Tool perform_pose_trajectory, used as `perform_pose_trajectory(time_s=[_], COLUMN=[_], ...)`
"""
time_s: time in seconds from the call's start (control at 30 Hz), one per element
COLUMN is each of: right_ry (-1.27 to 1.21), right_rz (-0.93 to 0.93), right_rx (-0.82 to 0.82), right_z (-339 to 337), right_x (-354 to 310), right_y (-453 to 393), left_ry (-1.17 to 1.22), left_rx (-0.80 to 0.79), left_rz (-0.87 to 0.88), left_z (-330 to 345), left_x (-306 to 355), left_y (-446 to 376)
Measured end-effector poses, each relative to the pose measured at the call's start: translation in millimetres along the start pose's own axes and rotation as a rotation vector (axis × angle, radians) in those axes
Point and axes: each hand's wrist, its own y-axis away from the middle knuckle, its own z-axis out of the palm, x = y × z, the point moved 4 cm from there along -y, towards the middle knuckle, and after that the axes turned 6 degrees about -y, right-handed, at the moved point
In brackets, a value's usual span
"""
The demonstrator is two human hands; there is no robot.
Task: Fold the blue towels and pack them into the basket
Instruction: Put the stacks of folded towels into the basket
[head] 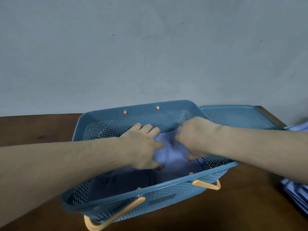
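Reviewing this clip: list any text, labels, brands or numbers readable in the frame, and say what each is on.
Dark lettering on the cloth inside the basket, below the left hand: too blurred to read; only what may be "ess" shows.
Rectangular label patch on the basket's near wall: nothing readable on it.
Lid, striped towels at right, table, wall: no text seen.

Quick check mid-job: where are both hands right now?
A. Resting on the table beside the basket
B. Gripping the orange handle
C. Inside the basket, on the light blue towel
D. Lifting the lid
C: the left hand and right hand both reach down inside the blue basket, on the light blue towel lying in it.
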Motion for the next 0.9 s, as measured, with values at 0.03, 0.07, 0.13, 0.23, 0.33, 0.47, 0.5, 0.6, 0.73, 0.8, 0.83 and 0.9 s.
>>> perform_pose_trajectory(time_s=[0.03, 0.07, 0.13, 0.23, 0.33, 0.47, 0.5, 0.6, 0.73, 0.8, 0.83, 0.9], right_ry=[-0.036, -0.094, -0.201, -0.297, -0.275, -0.281, -0.260, -0.198, -0.198, -0.164, -0.149, -0.183], right_rz=[-0.012, -0.028, -0.127, -0.156, -0.123, -0.113, -0.120, -0.092, -0.056, -0.060, -0.065, -0.061], right_rx=[0.046, 0.089, 0.115, -0.013, -0.091, -0.152, -0.143, -0.181, -0.247, -0.236, -0.229, -0.213], right_z=[-3.1, -4.9, -1.0, 5.0, 11.1, 18.0, 19.8, 23.6, 23.2, 19.2, 16.8, 12.8], right_x=[2.5, 3.5, 1.8, 2.8, 6.3, 12.7, 11.8, 10.1, 4.2, -2.5, -5.0, -3.5], right_y=[0.3, 1.9, 0.0, -3.6, -1.9, -10.2, -13.4, -18.6, -20.3, -22.2, -23.0, -21.2], left_ry=[0.002, 0.022, 0.080, 0.096, 0.093, 0.121, 0.120, 0.084, 0.093, 0.077, 0.073, 0.103], left_rx=[0.017, 0.007, -0.027, -0.085, -0.118, -0.185, -0.217, -0.297, -0.366, -0.372, -0.368, -0.332], left_rz=[0.054, 0.100, 0.157, 0.179, 0.140, 0.101, 0.088, 0.067, 0.043, 0.041, 0.045, 0.062], left_z=[0.4, 3.7, 6.8, 11.0, 11.6, 14.2, 17.0, 26.9, 34.3, 33.6, 32.2, 25.2], left_x=[-0.5, -1.3, -0.7, 3.6, 4.8, 0.9, 0.7, 3.4, 8.5, 11.5, 11.9, 8.3], left_y=[-1.7, -5.8, -9.3, -12.0, -13.3, -19.4, -21.5, -26.4, -29.0, -29.5, -29.4, -28.9])
